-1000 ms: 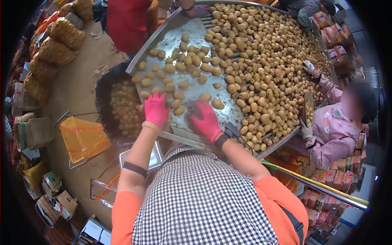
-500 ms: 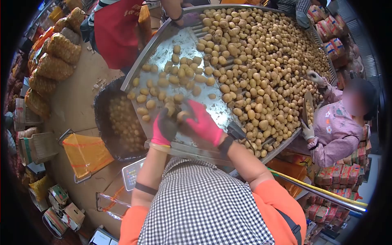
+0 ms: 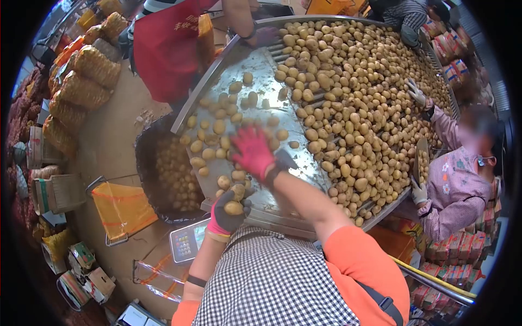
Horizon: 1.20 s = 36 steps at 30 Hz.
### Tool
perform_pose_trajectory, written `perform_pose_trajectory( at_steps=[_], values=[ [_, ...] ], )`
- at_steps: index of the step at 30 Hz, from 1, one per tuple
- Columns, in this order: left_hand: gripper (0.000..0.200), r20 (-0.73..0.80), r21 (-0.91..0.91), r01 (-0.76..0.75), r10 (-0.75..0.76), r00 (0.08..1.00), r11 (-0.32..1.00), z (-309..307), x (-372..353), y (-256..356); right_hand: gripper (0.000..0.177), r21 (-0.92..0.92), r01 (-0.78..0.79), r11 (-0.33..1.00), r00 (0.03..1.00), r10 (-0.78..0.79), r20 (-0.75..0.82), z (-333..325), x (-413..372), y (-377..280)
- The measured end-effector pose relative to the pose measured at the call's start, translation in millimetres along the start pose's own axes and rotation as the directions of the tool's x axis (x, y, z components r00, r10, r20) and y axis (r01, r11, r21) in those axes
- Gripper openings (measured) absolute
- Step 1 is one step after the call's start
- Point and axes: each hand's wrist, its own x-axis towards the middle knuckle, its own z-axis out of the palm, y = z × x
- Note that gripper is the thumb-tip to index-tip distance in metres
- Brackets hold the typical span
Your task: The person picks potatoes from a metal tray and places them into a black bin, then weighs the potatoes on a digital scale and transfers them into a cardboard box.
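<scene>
My left hand (image 3: pixel 221 215), in a pink and dark grey glove, is turned palm up at the table's near edge. Its fingers curl around a couple of potatoes (image 3: pixel 234 208). Over the metal sorting table (image 3: pixel 255 65), my right hand (image 3: pixel 254 149) reaches out in a matching glove, slightly blurred. Its fingers are spread above or on loose potatoes (image 3: pixel 219 126), some hidden beneath it. To the right, a large heap of potatoes (image 3: pixel 348 114) covers a slatted part of the table.
A black-lined bin (image 3: pixel 145 163) holding potatoes stands below the table's left edge. Beside it are an orange bag on a frame (image 3: pixel 122 209) and a scale (image 3: pixel 187 240). Co-workers stand at the far side and right; one's gloved hand (image 3: pixel 417 93) reaches over the heap.
My left hand has drawn back toward me and turned palm up with potatoes in it. My right hand has moved forward and left, spreading its fingers over the loose potatoes.
</scene>
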Motion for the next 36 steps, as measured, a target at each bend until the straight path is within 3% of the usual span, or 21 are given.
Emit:
perform_pose_trajectory(
  at_steps=[4,6,8,10,11,12,13,15,16,17,20,21,23,24,26,27,30,31,32,35,36],
  values=[
    [0.056,-0.017,0.216,0.019,-0.016,1.000,0.976,26,-17,-9,0.064,0.057,0.163,0.985,0.983,-0.167,0.074,-1,-42,-33],
    [0.059,0.014,0.214,0.027,-0.031,0.999,0.976,25,-23,-9,0.060,0.189,0.211,0.959,0.971,-0.228,0.072,-23,-53,-25],
    [0.059,0.007,0.244,0.047,-0.050,0.999,0.969,18,-32,-14,0.057,0.254,0.137,0.957,0.986,-0.106,-0.130,-27,-39,2],
    [0.059,-0.029,0.192,0.043,-0.038,0.999,0.980,14,-36,-20,0.055,0.321,0.011,0.947,0.917,0.119,-0.380,-27,-21,36],
    [0.057,-0.024,0.125,0.030,-0.027,0.999,0.992,11,-39,-23,0.053,0.401,-0.135,0.906,0.874,0.299,-0.382,-16,-17,55],
    [0.056,-0.019,0.058,0.015,-0.014,1.000,0.998,9,-42,-26,0.053,0.545,-0.158,0.823,0.861,0.385,-0.331,-19,-10,74],
    [0.051,-0.089,0.007,0.010,-0.009,0.996,1.000,16,-46,-26,0.055,0.537,-0.182,0.824,0.882,0.378,-0.281,-24,-8,85],
    [0.049,-0.042,-0.069,0.015,-0.017,0.999,0.998,2,-46,-28,0.056,0.525,-0.200,0.827,0.903,0.363,-0.229,-21,-13,86],
    [0.047,0.006,-0.137,0.026,-0.026,1.000,0.990,-3,-46,-30,0.058,0.289,-0.241,0.927,0.929,0.306,-0.207,-20,-23,69],
    [0.058,-0.067,-0.117,0.020,-0.028,0.997,0.993,4,-48,-30,0.060,0.032,-0.253,0.967,0.951,0.254,-0.174,-19,-31,51],
    [0.056,-0.081,-0.180,0.071,-0.087,0.993,0.981,10,-52,-34,0.066,-0.111,-0.173,0.979,0.982,0.162,-0.100,-7,-44,10],
    [0.056,-0.085,-0.184,0.066,-0.082,0.993,0.981,8,-54,-37,0.066,-0.060,-0.129,0.990,0.991,0.127,-0.036,-9,-50,-2],
    [0.043,-0.049,0.209,0.023,-0.013,0.999,0.978,-3,-52,-42,0.065,0.103,0.006,0.995,0.999,-0.002,-0.035,-22,-59,-16],
    [0.043,-0.050,0.207,0.020,-0.010,0.999,0.978,-13,-50,-45,0.065,0.103,0.010,0.995,0.999,-0.006,-0.035,-20,-61,-12],
    [0.046,0.191,0.679,-0.227,0.130,0.973,0.698,-14,-47,-46,0.061,0.389,0.030,0.921,0.985,0.039,-0.168,-15,-68,2],
    [0.050,-0.028,0.310,0.059,-0.052,0.998,0.949,-3,-51,-40,0.054,0.465,-0.039,0.885,0.967,0.150,-0.205,-16,-69,10],
    [0.060,-0.116,0.384,-0.010,0.059,0.991,0.923,6,-60,-47,0.043,0.593,-0.158,0.790,0.904,0.357,-0.234,-39,-75,23],
    [0.064,-0.152,0.240,0.027,0.010,0.988,0.970,3,-58,-45,0.040,0.560,-0.127,0.819,0.913,0.317,-0.256,-39,-77,28],
    [0.064,-0.151,0.237,0.024,0.012,0.988,0.971,2,-60,-44,0.040,0.558,-0.125,0.820,0.915,0.313,-0.255,-38,-80,28],
    [0.063,-0.128,0.044,-0.009,0.014,0.992,0.999,1,-62,-45,0.034,0.247,0.243,0.938,0.954,-0.184,-0.239,-42,-90,15],
    [0.063,-0.108,0.027,-0.013,0.016,0.994,1.000,1,-63,-46,0.034,0.246,0.248,0.937,0.953,-0.190,-0.237,-39,-87,8]
  ],
)
